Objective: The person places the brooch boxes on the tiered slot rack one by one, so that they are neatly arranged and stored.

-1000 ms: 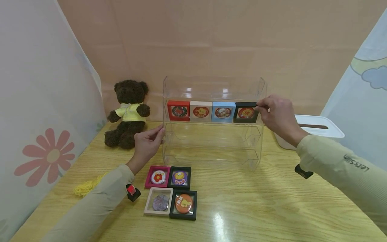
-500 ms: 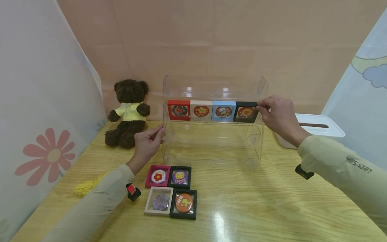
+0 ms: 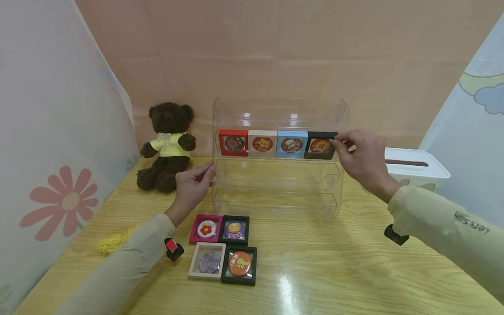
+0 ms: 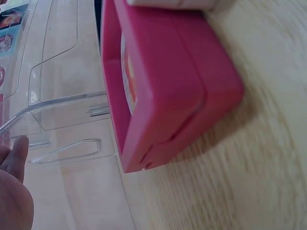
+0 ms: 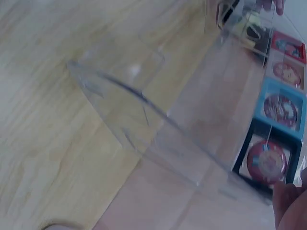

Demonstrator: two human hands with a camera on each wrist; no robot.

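A clear acrylic rack (image 3: 275, 188) with several tiers stands on the table in the head view. Its upper tier holds a row of square display boxes with round badges inside: red (image 3: 233, 143), cream (image 3: 262, 144), light blue (image 3: 292, 145) and black (image 3: 320, 145). My left hand (image 3: 193, 190) pinches the rack's left side panel between thumb and fingers. At the row's right end, my right hand (image 3: 362, 159) has thumb and index finger at the black box's upper right edge. In the right wrist view, the fingertips (image 5: 280, 189) overlap that box's corner.
In front of the rack lie a magenta box (image 3: 192, 234), two black boxes (image 3: 247, 227) and a cream box (image 3: 192, 267), each with a round badge. A brown teddy bear (image 3: 169, 146), yellow yarn (image 3: 112, 243) and a white-lidded slotted container (image 3: 437, 168) stand around the sides.
My right hand's back has dropped slightly, and its thumb and index finger have spread a little at the black box's edge. My left hand and the boxes stay in place.
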